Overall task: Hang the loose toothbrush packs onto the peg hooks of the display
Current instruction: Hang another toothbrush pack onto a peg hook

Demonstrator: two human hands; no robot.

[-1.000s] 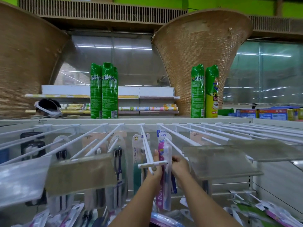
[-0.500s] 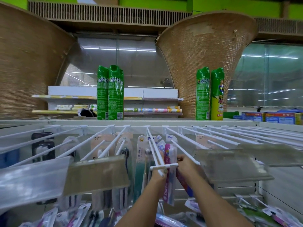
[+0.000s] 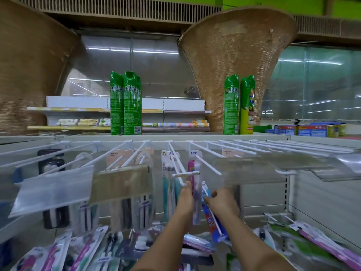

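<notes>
Blue pack (image 3: pixel 211 222) lower, beneath white shelf (image 3: pixel 175 138)

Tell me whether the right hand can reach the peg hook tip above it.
Probably yes. The right hand, gripping the blue pack, sits just below that hook tip, with nothing between them; the left hand is off to the side on the pink pack.

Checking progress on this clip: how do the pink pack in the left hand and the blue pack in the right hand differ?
The pink pack stands upright in the left hand; the blue pack tilts in the right hand, its lower end leaning rightward. The pink pack's top reaches the peg hook tip; the blue pack sits lower, clear of the hooks. Both are long, narrow and hand-held.
</notes>
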